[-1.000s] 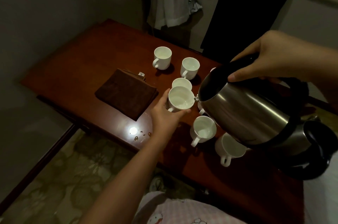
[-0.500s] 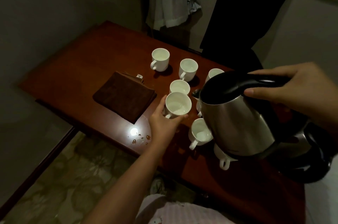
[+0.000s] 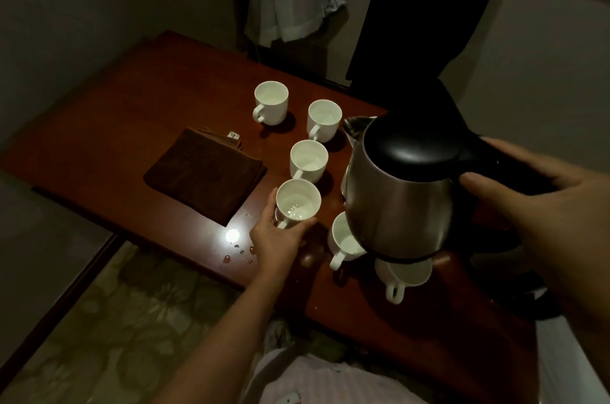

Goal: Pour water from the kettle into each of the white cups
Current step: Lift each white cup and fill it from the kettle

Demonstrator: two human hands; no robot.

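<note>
while left hand point(image 3: 275, 240) fingers cup a white cup point(image 3: 297, 203), right hand point(image 3: 541, 205) gripping kettle point(image 3: 401, 192) handle

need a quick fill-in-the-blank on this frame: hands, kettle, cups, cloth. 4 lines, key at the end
1. The right hand grips the kettle by its black ____.
2. The left hand holds a white cup from its ____ side.
3. The folded cloth on the wooden table is ____ in colour.
4. The kettle's lid is ____.

Missing words: handle; near; brown; closed
</note>
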